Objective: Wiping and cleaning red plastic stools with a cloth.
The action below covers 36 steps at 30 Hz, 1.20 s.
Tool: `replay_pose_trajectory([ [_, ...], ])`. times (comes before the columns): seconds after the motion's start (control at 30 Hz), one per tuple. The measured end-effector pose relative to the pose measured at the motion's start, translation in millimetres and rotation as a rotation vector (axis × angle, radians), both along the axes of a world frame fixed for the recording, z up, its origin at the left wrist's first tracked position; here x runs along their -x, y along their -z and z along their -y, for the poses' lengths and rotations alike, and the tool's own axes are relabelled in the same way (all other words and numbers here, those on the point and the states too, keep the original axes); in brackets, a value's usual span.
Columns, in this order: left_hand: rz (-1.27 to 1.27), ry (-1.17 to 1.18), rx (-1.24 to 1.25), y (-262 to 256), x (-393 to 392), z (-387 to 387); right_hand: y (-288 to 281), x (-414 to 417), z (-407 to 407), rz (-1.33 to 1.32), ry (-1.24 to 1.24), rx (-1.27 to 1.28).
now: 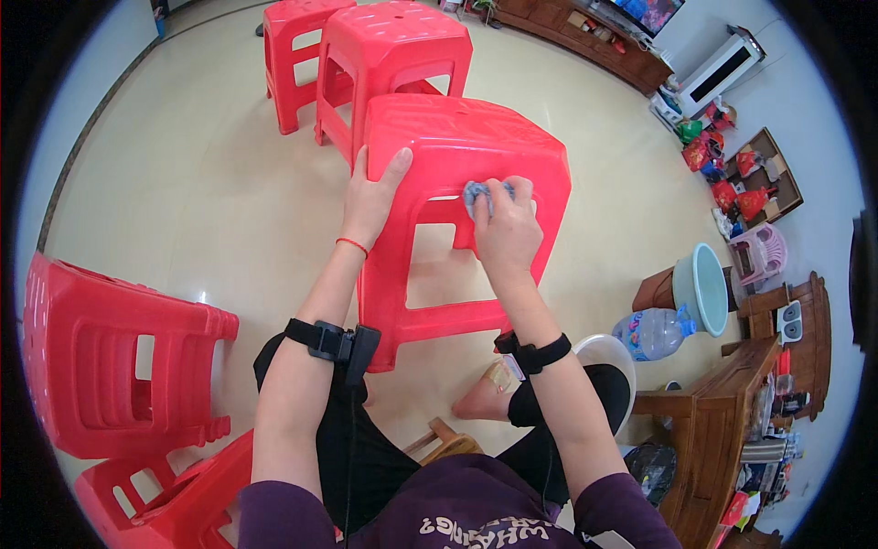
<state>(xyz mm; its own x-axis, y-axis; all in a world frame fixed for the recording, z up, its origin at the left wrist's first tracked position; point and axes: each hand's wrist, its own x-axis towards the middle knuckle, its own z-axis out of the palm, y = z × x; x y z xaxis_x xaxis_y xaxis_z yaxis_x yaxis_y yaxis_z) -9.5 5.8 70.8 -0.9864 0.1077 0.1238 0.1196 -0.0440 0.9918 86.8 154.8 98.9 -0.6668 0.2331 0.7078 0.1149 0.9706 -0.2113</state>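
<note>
A red plastic stool (466,130) stands upright on the floor in front of me. My left hand (374,195) grips its left front corner near the top, the thumb lying on the front panel. In my right hand (506,226) is a bunched grey-blue cloth (479,197), pressed against the front panel just under the seat, at the upper edge of the opening. Fingers cover part of the cloth. Behind this stool stands another red plastic stool (394,48), with a further red stool (295,48) beyond it to the left.
Stacked red stools (123,364) stand at left, with another red stool (192,494) tilted below. At right are a white bucket (610,350), a large plastic bottle (651,334), a light-blue basin (701,289) and a wooden table (706,439). A wooden stool (449,442) is under me.
</note>
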Motion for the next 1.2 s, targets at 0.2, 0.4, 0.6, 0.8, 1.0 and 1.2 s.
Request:
replay_pose_trajectory([
  [0.2, -0.012, -0.008, -0.055, 7, 4, 0, 1, 9, 26, -0.026, -0.132, 0.017],
  [0.4, -0.027, 0.011, -0.074, -1, 1, -1, 1, 12, 27, -0.054, -0.23, -0.025],
  [0.6, -0.035, -0.008, -0.039, 7, 6, -1, 3, 12, 37, -0.012, -0.28, 0.024],
  [0.8, 0.016, 0.036, -0.01, -3, 0, 1, 18, 12, 50, -0.041, -0.21, -0.05],
  [1.0, 0.037, 0.011, 0.005, 6, 11, 0, 70, -18, 56, 0.084, -0.346, -0.214],
  [1.2, 0.032, 0.006, 0.026, 18, 22, -2, 136, -70, 65, 0.331, -0.472, -0.25],
])
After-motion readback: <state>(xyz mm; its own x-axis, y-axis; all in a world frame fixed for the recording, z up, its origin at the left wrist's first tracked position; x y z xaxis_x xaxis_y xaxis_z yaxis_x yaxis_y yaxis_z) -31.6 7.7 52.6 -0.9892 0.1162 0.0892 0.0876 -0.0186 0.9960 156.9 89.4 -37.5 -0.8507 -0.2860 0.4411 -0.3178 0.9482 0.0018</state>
